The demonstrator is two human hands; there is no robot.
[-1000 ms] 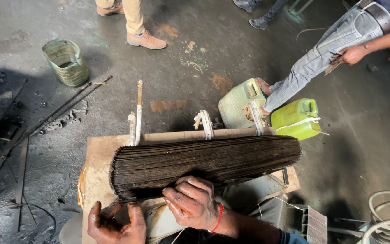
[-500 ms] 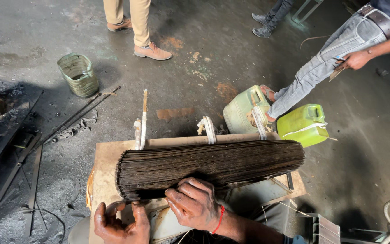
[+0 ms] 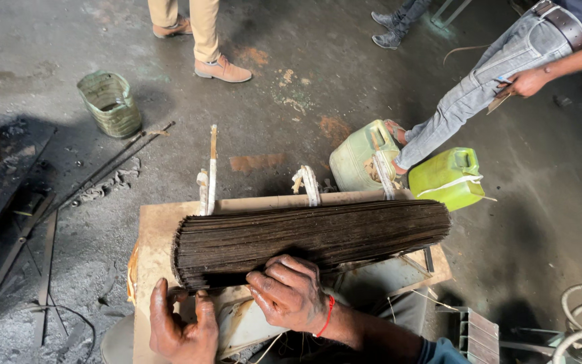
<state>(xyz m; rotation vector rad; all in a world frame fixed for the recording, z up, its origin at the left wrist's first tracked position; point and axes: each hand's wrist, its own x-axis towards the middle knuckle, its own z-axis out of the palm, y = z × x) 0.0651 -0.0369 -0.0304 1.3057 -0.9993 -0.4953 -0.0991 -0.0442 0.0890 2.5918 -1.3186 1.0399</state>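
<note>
Both hands are pressing open-fingered on dark strip stack, lying 9-to-3 on tabletop; green jerrycans at 1 o'clock.

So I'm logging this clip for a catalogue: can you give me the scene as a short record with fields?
Setting: dark workshop floor
Work piece: stack of thin dark metal strips, bound with white ties, on a board
Left hand: on the board by the stack's near end
Right hand: fingers pressed on the stack's near edge
Nearby: two green cans, a woven basket
Others: two people standing
</note>
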